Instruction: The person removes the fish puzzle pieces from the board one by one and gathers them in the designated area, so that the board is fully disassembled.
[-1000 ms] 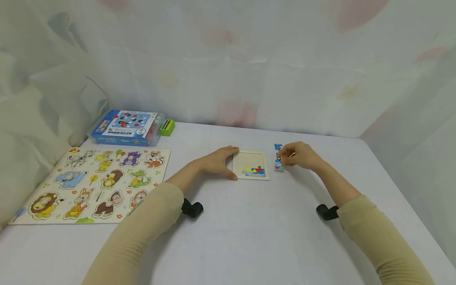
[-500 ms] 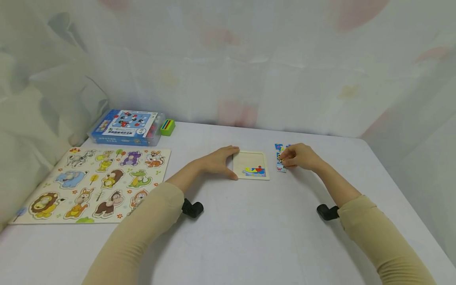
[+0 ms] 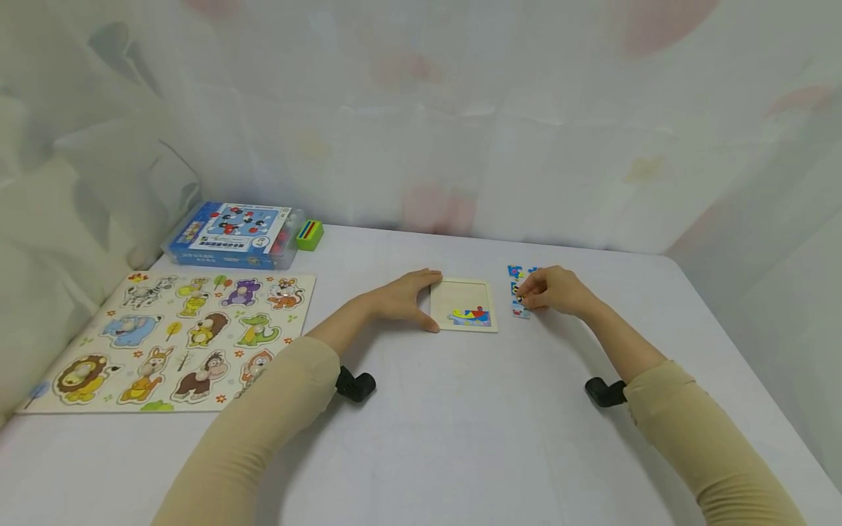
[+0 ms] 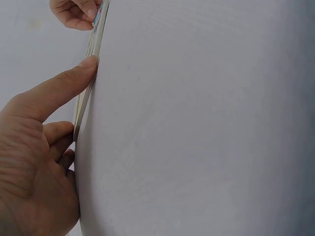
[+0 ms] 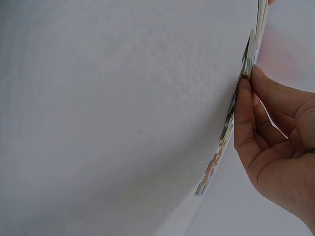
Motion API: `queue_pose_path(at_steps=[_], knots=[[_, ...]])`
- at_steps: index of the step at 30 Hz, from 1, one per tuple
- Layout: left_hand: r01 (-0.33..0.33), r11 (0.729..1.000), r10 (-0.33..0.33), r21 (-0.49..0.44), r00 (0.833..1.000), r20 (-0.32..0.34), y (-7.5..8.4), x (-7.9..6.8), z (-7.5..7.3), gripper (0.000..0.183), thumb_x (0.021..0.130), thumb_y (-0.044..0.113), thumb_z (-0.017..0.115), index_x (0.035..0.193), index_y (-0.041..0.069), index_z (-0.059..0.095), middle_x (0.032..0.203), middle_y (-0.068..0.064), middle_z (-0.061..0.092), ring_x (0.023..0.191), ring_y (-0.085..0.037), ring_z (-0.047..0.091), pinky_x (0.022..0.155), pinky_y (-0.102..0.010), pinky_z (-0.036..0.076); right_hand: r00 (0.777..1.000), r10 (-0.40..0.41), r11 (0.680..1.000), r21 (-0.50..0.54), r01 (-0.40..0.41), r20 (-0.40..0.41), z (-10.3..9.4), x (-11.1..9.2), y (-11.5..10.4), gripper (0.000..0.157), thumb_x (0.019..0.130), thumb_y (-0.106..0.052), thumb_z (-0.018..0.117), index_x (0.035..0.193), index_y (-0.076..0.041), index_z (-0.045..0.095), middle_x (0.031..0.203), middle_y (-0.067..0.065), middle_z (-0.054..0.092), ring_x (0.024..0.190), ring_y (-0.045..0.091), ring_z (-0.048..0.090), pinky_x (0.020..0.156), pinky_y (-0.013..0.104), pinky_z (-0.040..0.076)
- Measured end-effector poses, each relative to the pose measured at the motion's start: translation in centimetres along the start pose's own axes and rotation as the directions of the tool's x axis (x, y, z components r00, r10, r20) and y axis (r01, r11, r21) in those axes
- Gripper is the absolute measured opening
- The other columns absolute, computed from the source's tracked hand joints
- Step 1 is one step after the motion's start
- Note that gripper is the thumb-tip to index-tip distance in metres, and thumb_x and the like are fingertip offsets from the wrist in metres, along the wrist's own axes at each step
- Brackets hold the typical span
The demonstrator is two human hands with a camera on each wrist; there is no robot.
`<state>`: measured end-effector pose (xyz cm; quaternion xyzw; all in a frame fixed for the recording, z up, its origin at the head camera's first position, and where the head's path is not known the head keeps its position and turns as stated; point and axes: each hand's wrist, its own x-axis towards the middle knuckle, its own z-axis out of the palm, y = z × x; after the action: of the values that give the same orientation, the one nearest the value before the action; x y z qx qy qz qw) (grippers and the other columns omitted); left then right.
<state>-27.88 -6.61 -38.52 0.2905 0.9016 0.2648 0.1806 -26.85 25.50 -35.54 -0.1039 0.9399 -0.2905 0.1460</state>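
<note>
A small square wooden puzzle tray [image 3: 454,292] lies on the table with a few coloured puzzle pieces [image 3: 470,316] in its front right part. My left hand [image 3: 404,296] holds the tray's left side, thumb at the near corner and fingers at the far one. In the left wrist view the thumb [image 4: 74,81] presses on the tray's edge. To the right of the tray, my right hand [image 3: 555,288] pinches a puzzle piece [image 5: 248,61] between thumb and fingertips, low over the table. Other loose blue-and-white pieces [image 3: 515,271] lie around those fingertips, partly hidden by the hand.
On the left lies a large animal knob puzzle board [image 3: 171,336], partly covered by the left sleeve. Behind it are a blue boxed set [image 3: 230,234] and a small green block [image 3: 309,235]. A pale curtain [image 3: 421,131] hangs along the table's back edge.
My right hand has shifted slightly right and towards me, and the loose pieces near it have slid a little rightwards. The left hand and tray stay in place.
</note>
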Motion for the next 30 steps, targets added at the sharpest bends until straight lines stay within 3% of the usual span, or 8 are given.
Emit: queue_pose_path(at_steps=[19, 24, 30], knots=[[-0.012, 1.000, 0.012, -0.002, 1.000, -0.005, 0.17, -0.13, -0.06, 0.104, 0.075, 0.040, 0.082, 0.157, 0.008, 0.025, 0.166, -0.006, 0.022, 0.158, -0.026, 0.009, 0.130, -0.043, 0.012, 1.000, -0.013, 1.000, 0.023, 0.013, 0.011, -0.14, -0.01, -0.19, 0.020, 0.092, -0.010, 0.067, 0.109, -0.001, 0.070, 0.102, 0.014, 0.072, 0.081, 0.012, 0.064, 0.073, 0.021, 0.056], [-0.008, 1.000, 0.008, 0.002, 1.000, -0.006, 0.05, -0.11, 0.00, 0.104, 0.076, 0.041, 0.082, 0.157, 0.009, 0.025, 0.166, -0.005, 0.022, 0.158, -0.025, 0.010, 0.130, -0.042, 0.012, 0.999, -0.036, 0.999, 0.037, 0.036, -0.013, -0.34, 0.01, -0.34, 0.022, 0.092, -0.009, 0.065, 0.112, 0.000, 0.069, 0.097, 0.013, 0.072, 0.081, 0.015, 0.065, 0.074, 0.024, 0.057], [-0.006, 1.000, 0.006, 0.001, 1.000, -0.006, 0.06, -0.09, -0.02, 0.104, 0.076, 0.041, 0.082, 0.157, 0.009, 0.025, 0.166, -0.004, 0.022, 0.158, -0.024, 0.009, 0.130, -0.042, 0.012, 0.998, -0.053, 0.998, 0.027, 0.054, -0.047, -0.46, 0.02, -0.87, 0.021, 0.094, -0.015, 0.065, 0.111, -0.004, 0.069, 0.089, 0.011, 0.070, 0.076, 0.017, 0.060, 0.068, 0.026, 0.050]])
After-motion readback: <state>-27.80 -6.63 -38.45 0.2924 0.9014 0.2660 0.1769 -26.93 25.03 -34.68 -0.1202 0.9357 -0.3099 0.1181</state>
